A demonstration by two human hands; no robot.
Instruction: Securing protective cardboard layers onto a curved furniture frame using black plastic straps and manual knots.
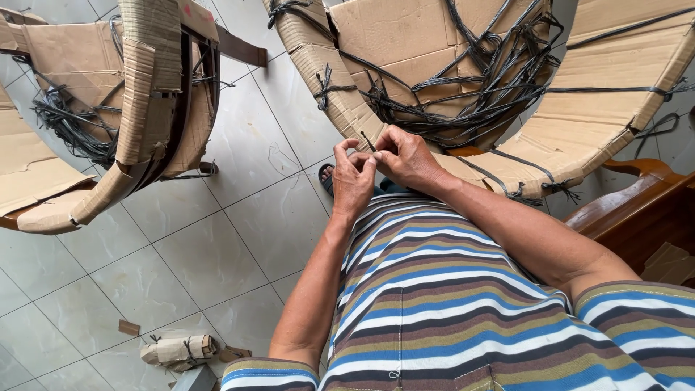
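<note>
So both hands meet right in front of the person's belly: left hand and right hand touching, pinching a strap end between them, just against the edge of the wrapped chair ahead. More straps lie tangled on that chair. Another wrapped chair stands well off to the left, floor between the two. A wooden armrest sits at the right, beside the right arm. A small cardboard bundle lies on the floor, low left, near the left elbow.
</note>
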